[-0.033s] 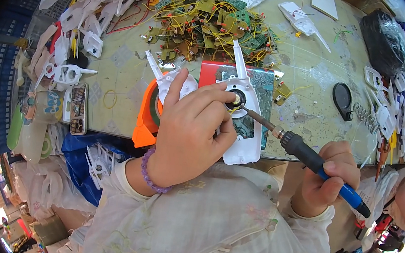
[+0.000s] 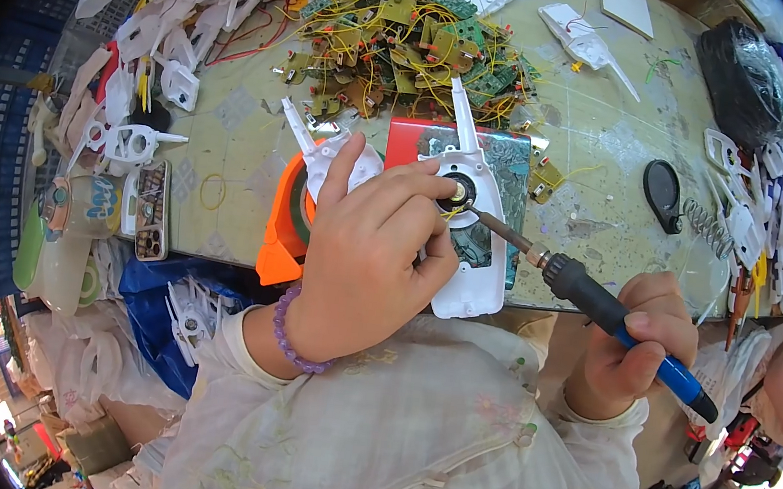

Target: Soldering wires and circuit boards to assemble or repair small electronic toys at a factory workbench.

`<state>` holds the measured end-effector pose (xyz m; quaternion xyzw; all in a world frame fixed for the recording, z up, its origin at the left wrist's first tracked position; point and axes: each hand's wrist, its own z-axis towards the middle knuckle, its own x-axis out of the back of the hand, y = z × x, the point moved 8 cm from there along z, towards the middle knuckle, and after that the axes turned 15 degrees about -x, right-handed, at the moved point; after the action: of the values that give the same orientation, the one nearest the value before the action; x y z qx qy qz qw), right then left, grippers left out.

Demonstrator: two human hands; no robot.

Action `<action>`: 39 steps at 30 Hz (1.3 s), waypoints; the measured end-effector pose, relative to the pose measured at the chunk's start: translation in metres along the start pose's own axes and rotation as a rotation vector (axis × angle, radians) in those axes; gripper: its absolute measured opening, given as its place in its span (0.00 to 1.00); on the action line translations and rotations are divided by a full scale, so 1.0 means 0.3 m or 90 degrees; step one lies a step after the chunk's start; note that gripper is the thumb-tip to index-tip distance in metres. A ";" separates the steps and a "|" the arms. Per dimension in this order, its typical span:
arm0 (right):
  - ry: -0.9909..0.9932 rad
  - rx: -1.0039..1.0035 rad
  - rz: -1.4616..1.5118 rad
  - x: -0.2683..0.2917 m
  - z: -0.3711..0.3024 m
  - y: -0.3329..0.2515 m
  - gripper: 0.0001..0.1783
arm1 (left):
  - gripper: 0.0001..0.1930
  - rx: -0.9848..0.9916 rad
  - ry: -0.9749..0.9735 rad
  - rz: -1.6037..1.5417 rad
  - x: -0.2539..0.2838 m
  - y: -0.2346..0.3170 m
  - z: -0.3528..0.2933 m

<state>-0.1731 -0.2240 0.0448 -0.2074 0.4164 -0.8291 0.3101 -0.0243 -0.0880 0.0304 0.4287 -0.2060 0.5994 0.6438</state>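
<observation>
Left hand: the left hand point(image 2: 365, 261) lies curled over the white plastic shell point(image 2: 472, 254), fingertips pinching at the small round part point(image 2: 460, 192) in its middle.
Right hand: the right hand point(image 2: 640, 355) is wrapped tight around the soldering iron point(image 2: 597, 302) by its blue-and-black handle.
Iron tip: right at that round part, touching or just beside it.
Shell: at the near edge of the surface point(image 2: 241, 121), on a red tray point(image 2: 413, 136).
Behind: a heap of circuit boards point(image 2: 406, 34) with yellow wires.

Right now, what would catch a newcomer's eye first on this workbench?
In the middle, the left hand steadies a white plastic shell while the right hand touches a soldering iron to it. Behind them lies a tangled heap of circuit boards with yellow wires.
</observation>
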 end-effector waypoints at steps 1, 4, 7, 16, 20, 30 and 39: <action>-0.012 -0.014 -0.013 -0.005 0.010 -0.008 0.13 | 0.06 0.000 -0.001 0.000 0.001 0.001 0.001; -0.042 -0.043 -0.032 -0.021 0.050 -0.035 0.09 | 0.06 -0.008 -0.002 -0.002 0.003 0.004 0.000; -0.072 -0.063 -0.038 -0.048 0.099 -0.053 0.05 | 0.07 -0.008 -0.009 -0.001 0.002 0.003 -0.001; -0.121 -0.085 -0.077 -0.084 0.166 -0.087 0.03 | 0.07 -0.002 -0.008 -0.011 0.004 0.007 0.006; -0.098 -0.089 -0.065 -0.079 0.150 -0.064 0.03 | 0.06 0.001 -0.006 -0.011 0.004 -0.003 -0.004; 0.155 -0.023 -0.026 0.125 -0.025 -0.026 0.15 | 0.05 -0.004 0.004 -0.019 0.010 0.006 0.003; 0.528 -0.082 -0.055 0.451 -0.245 -0.009 0.11 | 0.03 -0.010 0.011 -0.034 -0.003 0.014 0.017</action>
<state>-0.3159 -0.2746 0.0170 0.1080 0.5479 -0.8267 0.0678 -0.0272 -0.0929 0.0339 0.4236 -0.1938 0.5839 0.6649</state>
